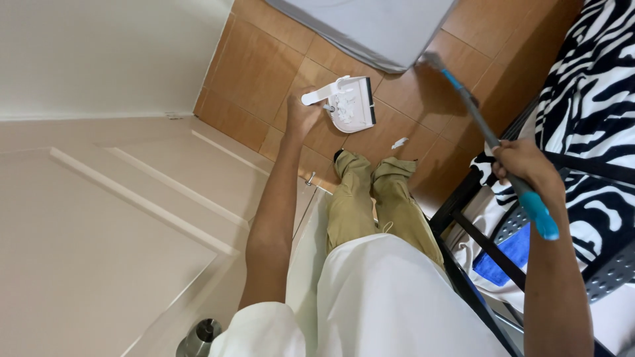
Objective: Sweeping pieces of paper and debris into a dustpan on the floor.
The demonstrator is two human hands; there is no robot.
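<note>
1. Broom (pixel 493 142), the longest thing in hand, is running from our right hand (pixel 522 165) down toward the tiled floor (pixel 251 73); we are gripping its grey shaft with fingers closed round it, just above the bright blue grip end that is sticking out behind our wrist. We are judging that the slanted hold is letting the head reach low without our bending.
2. Its bristle head is blurring near the grey cloth-covered edge (pixel 377 30) at the top, so we are not making out its shape.
3. We are holding the white dustpan (pixel 347 104) by its handle in our left hand (pixel 301 116), fingers wrapped shut on it, arm stretched straight down. The pan is hanging close over the floor, mouth turned toward the broom, and seems to be carrying pale scraps.
4. We are seeing a small white scrap (pixel 399 143) lying on the tiles just beside the pan, ahead of our khaki trouser legs (pixel 370 198).
5. We are standing between a cream door (pixel 119 218) on the left and a dark frame with zebra-patterned bedding (pixel 595 86) on the right; both are being cut off by the edges, and our feet are mostly hiding.
</note>
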